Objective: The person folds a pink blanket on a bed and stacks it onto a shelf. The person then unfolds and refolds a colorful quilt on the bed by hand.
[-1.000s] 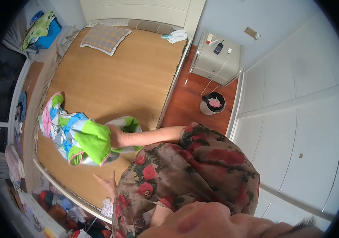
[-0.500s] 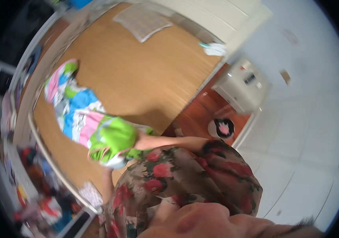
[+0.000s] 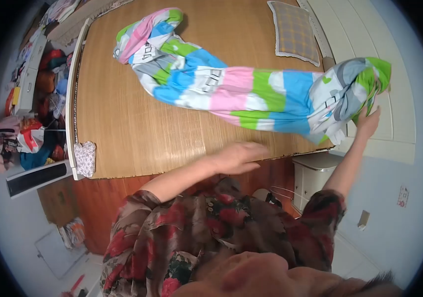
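A duvet cover (image 3: 271, 94) printed in pink, green, blue, white and grey lies stretched in a long loose bundle across the bed. Its right end reaches past the mat to the cream headboard. My right hand (image 3: 368, 123) is closed on the cover's gathered edge at that end; some fingers are hidden by the fabric. Below the bundle, over the near edge of the bed, my left hand (image 3: 241, 157) is apart from the cloth. Its fingers are stretched out, slightly blurred, with nothing in them.
A woven mat (image 3: 117, 123) covers the bed, with a checked pillow (image 3: 296, 33) near the headboard (image 3: 394, 119). A small floral cloth item (image 3: 86, 158) sits at the lower left corner. Below the bed's near edge stands a cream bedside cabinet (image 3: 313, 173). Clothes crowd the left side.
The view has turned. The cover's near end has moved to the headboard side, drawing the bundle out lengthwise. My left hand is now away from the cloth.
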Tool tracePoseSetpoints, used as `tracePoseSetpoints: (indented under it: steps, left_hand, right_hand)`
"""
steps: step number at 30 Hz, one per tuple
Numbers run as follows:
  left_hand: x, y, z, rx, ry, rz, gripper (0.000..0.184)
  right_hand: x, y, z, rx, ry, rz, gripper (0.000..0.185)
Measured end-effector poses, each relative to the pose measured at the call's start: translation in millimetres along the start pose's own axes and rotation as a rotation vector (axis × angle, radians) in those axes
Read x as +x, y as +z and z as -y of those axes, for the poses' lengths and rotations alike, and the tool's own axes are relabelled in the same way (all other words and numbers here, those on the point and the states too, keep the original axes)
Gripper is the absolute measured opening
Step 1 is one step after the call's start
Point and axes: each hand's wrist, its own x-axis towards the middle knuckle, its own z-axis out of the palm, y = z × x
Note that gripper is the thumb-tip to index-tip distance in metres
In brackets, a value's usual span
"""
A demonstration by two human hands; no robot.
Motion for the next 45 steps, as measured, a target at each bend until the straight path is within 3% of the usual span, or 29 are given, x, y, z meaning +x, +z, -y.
tracePoseSetpoints:
  steps: [1, 3, 4, 5, 6, 7, 8, 12, 17, 19, 21, 22, 23, 25, 29, 31, 34, 39, 43, 45]
  left_hand:
    - [-57, 74, 9, 0.011, -0.128, -0.012, 0.046]
    - [-109, 49, 65, 0.040, -0.401, -0.179, 0.047]
    - [-142, 42, 84, -0.016, -0.594, -0.245, 0.045]
    - [-180, 33, 107, -0.097, -0.669, -0.329, 0.045]
    - [-213, 33, 127, -0.148, -0.760, -0.380, 0.045]
    - [-242, 41, 146, -0.192, -0.857, -0.432, 0.046]
    - [-267, 62, 158, -0.191, -0.880, -0.437, 0.046]
    - [-352, 80, 198, -0.187, -1.038, -0.519, 0.046]
    - [-398, 116, 231, -0.241, -1.101, -0.617, 0.038]
    - [-399, 149, 232, -0.116, -0.983, -0.399, 0.029]
    - [-389, 183, 212, -0.196, -1.036, 0.003, 0.030]
    - [-402, 248, 234, -0.183, -0.924, 0.171, 0.034]
    - [-393, 270, 218, -0.228, -0.978, 0.267, 0.032]
    - [-408, 356, 212, -0.264, -1.039, 0.291, 0.036]
    - [-407, 392, 185, -0.296, -1.066, 0.271, 0.038]
    - [-437, 438, 198, -0.343, -0.858, 0.777, 0.046]
    - [-461, 465, 207, -0.353, -0.830, 0.760, 0.054]
    - [-494, 486, 254, -0.288, -1.025, 0.694, 0.054]
    - [-476, 408, 271, -0.174, -0.932, 0.648, 0.051]
    - [-434, 313, 258, -0.193, -0.848, 0.657, 0.048]
  right_hand:
    - [-82, -27, -67, -0.285, -0.140, -0.146, 0.053]
    - [-130, 25, -29, 0.025, -0.074, 0.102, 0.052]
    - [-155, 87, -49, 0.328, -0.112, 0.224, 0.054]
    - [-203, 82, 31, 0.126, -0.142, 0.347, 0.053]
    - [-231, 128, 32, 0.167, -0.387, 0.431, 0.051]
    - [-262, 152, 65, 0.183, -0.603, 0.359, 0.050]
    - [-298, 192, 64, 0.387, -0.654, 0.434, 0.052]
    - [-370, 292, 162, 0.443, -0.762, 0.599, 0.067]
    - [-434, 359, 231, -0.061, -0.841, 0.723, 0.090]
    - [-455, 376, 229, -0.140, -0.805, 0.870, 0.090]
    - [-470, 391, 228, -0.220, -0.763, 0.988, 0.091]
    - [-474, 398, 225, -0.211, -0.782, 0.868, 0.086]
    - [-482, 405, 218, -0.205, -0.797, 0.755, 0.081]
    - [-483, 412, 211, -0.155, -0.806, 0.722, 0.076]
    - [-480, 423, 206, -0.124, -0.823, 0.631, 0.067]
    - [-480, 422, 209, -0.144, -0.820, 0.641, 0.066]
    - [-480, 421, 209, -0.158, -0.773, 0.707, 0.063]
    - [-498, 414, 193, -0.154, -0.807, 0.776, 0.057]
    - [-523, 385, 169, -0.106, -0.875, 0.879, 0.048]
    - [-536, 362, 154, -0.094, -0.903, 0.959, 0.046]
